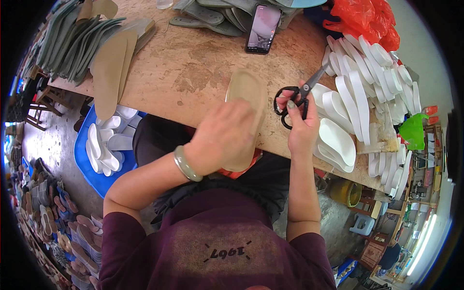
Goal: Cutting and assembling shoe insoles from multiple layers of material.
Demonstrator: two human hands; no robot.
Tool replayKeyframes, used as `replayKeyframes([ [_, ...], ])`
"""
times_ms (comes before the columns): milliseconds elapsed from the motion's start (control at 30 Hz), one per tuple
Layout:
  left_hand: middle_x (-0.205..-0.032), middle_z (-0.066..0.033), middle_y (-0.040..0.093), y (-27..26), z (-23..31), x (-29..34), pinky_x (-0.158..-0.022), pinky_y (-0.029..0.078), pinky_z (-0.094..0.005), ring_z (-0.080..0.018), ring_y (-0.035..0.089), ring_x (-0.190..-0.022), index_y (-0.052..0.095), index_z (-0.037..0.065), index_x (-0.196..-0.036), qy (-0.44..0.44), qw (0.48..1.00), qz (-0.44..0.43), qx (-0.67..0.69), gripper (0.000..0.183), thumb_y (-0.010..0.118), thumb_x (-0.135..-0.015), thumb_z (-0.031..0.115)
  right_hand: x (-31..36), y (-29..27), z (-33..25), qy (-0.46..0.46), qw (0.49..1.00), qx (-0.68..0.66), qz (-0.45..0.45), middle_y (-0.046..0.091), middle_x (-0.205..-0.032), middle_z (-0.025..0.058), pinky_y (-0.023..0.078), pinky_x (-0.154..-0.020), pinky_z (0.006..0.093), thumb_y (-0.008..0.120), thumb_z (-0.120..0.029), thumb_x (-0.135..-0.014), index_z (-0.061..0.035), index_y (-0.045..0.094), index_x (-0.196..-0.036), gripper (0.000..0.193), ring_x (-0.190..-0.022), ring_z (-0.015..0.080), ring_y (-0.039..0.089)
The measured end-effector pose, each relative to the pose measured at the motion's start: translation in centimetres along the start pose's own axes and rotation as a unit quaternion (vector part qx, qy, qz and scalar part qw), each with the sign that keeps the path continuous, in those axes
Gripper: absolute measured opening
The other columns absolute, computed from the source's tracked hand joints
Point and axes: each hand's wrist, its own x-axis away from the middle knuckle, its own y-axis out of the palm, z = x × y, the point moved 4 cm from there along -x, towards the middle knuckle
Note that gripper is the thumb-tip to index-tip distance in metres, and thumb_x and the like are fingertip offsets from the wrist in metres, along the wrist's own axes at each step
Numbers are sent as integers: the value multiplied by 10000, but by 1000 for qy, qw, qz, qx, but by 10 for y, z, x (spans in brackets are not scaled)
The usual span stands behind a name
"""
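My left hand, with a pale bangle at its wrist, lies over a beige shoe insole. Motion blurs the fingers, so I cannot see whether they grip it. The insole's far end rests on the wooden table and its near end reaches past the table edge over my lap. To the right, my right hand is closed around black-handled scissors, thumb and fingers at the handle loops. The scissors' blades point away to the upper right, toward white shoe soles stacked at the table's right side.
Grey-green insoles and tan sole-shaped sheets pile up at the far left. A phone leans on more grey insoles at the back. Red plastic bags lie back right. A blue bin with white soles stands below left.
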Motion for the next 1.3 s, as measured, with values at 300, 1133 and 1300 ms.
replayKeyframes([
  [300,-1349,-253,562,44,8,20,-1126,343,-455,-366,487,-1325,530,-100,-1332,41,997,-71,11,680,598,-919,437,-15,55,34,-187,911,360,-78,640,-1030,211,535,-735,404,592,40,-916,-11,513,-1362,456,-869,365,656],
  [1133,-1172,-130,595,-21,-42,30,-986,429,-394,-283,568,-1113,597,64,-1148,-26,989,-143,-16,501,762,-782,363,-20,-22,9,107,985,97,-98,649,-1092,53,494,-843,244,588,-110,-981,50,513,-1400,454,-910,96,602],
  [1300,-1249,-148,557,14,-19,38,-1017,408,-405,-292,524,-1211,560,41,-1231,-43,996,-72,-44,583,762,-783,355,4,-25,8,109,984,100,-99,655,-1079,63,500,-893,272,581,-43,-964,43,525,-1374,422,-945,123,634],
])
